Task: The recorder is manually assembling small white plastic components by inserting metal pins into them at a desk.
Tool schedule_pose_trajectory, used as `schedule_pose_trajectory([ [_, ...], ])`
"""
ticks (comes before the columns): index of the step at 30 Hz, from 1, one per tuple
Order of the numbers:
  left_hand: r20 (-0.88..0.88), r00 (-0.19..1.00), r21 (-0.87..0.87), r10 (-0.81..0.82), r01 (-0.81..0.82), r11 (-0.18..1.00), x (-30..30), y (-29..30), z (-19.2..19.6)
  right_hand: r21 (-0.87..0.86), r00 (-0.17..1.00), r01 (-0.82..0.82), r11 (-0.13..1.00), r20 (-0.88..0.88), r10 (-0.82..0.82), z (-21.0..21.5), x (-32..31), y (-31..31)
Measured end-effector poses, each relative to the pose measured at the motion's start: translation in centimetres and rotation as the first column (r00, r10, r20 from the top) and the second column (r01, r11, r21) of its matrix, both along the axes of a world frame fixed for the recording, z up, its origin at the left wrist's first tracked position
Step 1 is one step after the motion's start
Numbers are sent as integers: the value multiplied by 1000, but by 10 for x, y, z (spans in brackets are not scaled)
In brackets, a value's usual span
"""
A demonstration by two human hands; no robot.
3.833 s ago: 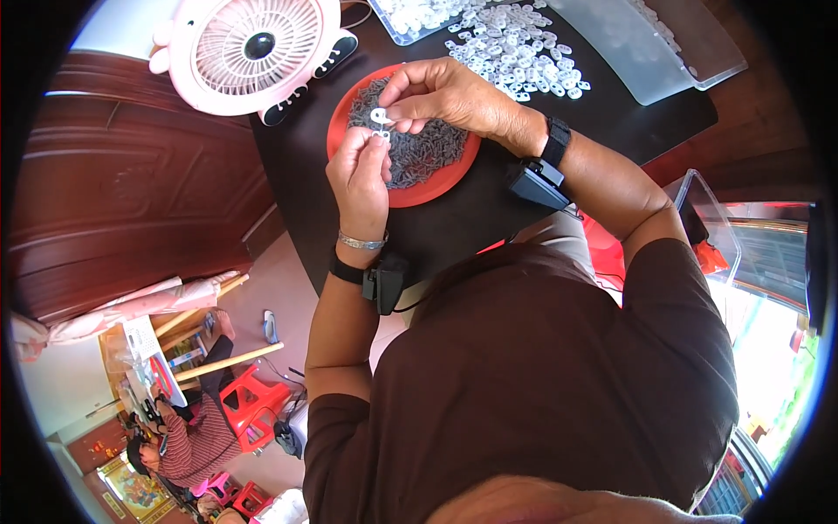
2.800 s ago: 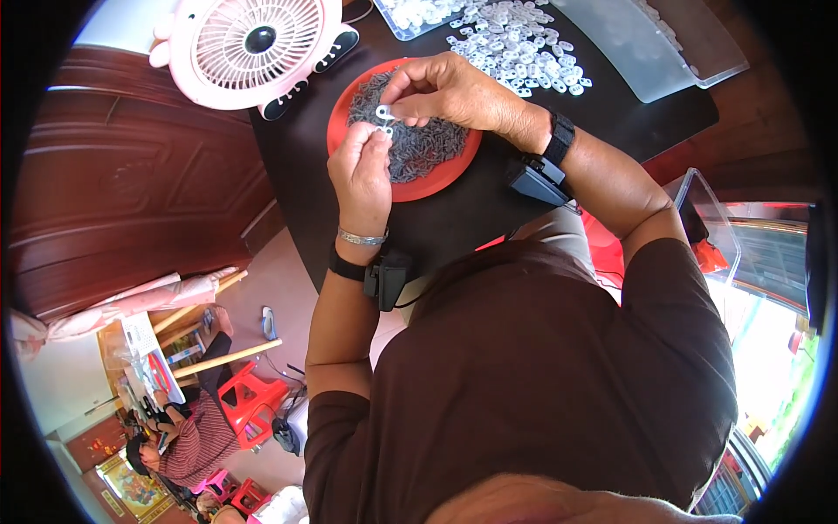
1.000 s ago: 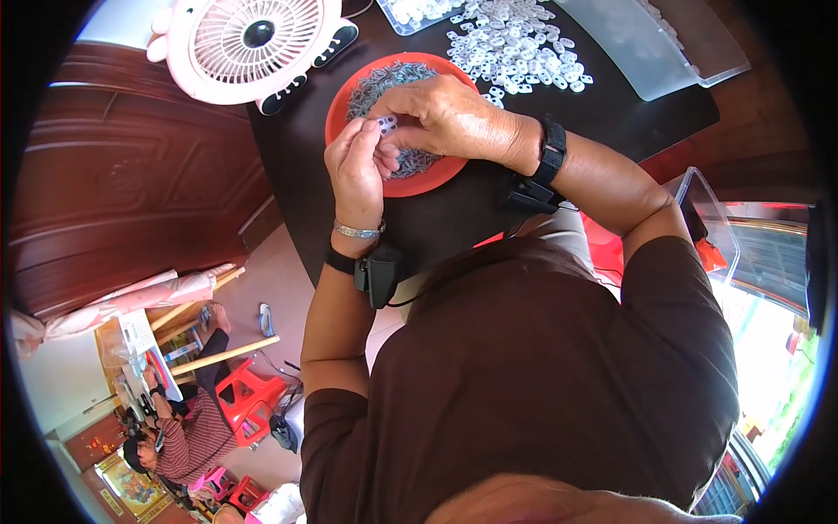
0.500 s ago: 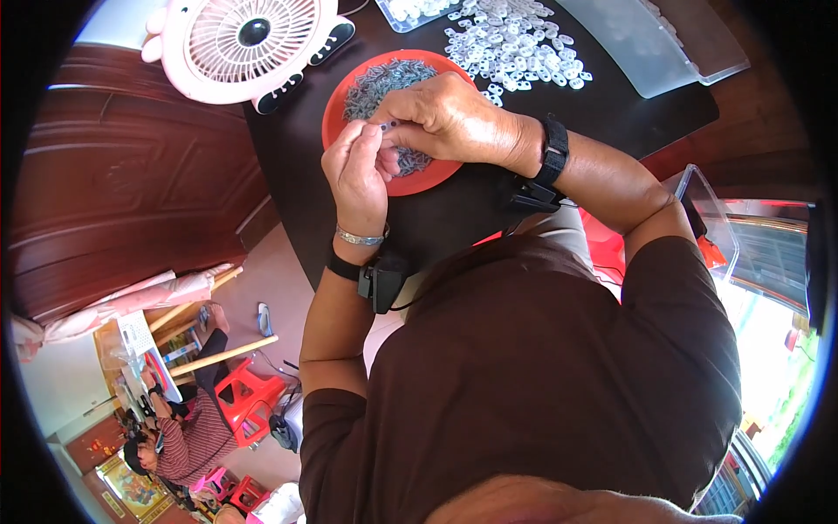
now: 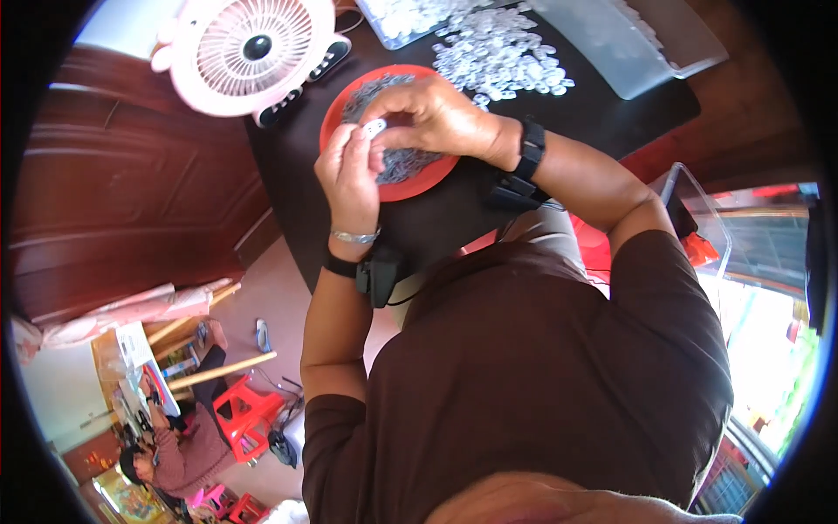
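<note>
A small white oval plastic piece with dark holes is held up above an orange-red plate. My left hand pinches it from the left between thumb and fingertips. From the right, my right hand has its thumb and forefinger closed at the piece's other end. Whether the right fingers hold anything else is too small to make out. Under both hands, the plate carries a heap of small grey screw-like parts, partly hidden by the fingers.
A pile of similar white pieces lies on the dark table behind the plate. Translucent bins stand at the back and at the back right. A pink fan stands left. Another person sits at the lower left.
The white piece shows more fully between my fingertips, now tilted upward. Both hands remain over the plate. The whole view has shifted slightly.
</note>
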State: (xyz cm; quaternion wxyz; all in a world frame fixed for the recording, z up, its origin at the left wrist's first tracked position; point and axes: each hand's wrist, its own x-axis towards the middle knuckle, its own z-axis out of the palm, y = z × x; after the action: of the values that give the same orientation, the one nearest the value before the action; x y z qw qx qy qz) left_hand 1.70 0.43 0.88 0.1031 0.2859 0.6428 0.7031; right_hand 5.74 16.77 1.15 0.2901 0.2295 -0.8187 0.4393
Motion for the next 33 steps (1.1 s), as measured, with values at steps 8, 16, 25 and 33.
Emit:
schedule_pose_trajectory([
  [8, -64, 997, -56, 40, -44, 997, -7, -6, -5, 20, 931, 347, 938, -129, -342, 42, 17, 20],
  [16, -81, 997, -59, -18, 13, 998, -5, -1, -2, 34, 160, 982, 188, -683, -713, 128, 64, 132],
  [25, -68, 998, -54, -13, 10, 998, -9, -3, -6, 586, 709, 539, 605, 71, -701, 10, 40, 154],
  [33, -85, 996, -62, 0, -6, 998, -11, -4, -5, 572, 775, 180, 800, 419, -474, 4, 41, 122],
])
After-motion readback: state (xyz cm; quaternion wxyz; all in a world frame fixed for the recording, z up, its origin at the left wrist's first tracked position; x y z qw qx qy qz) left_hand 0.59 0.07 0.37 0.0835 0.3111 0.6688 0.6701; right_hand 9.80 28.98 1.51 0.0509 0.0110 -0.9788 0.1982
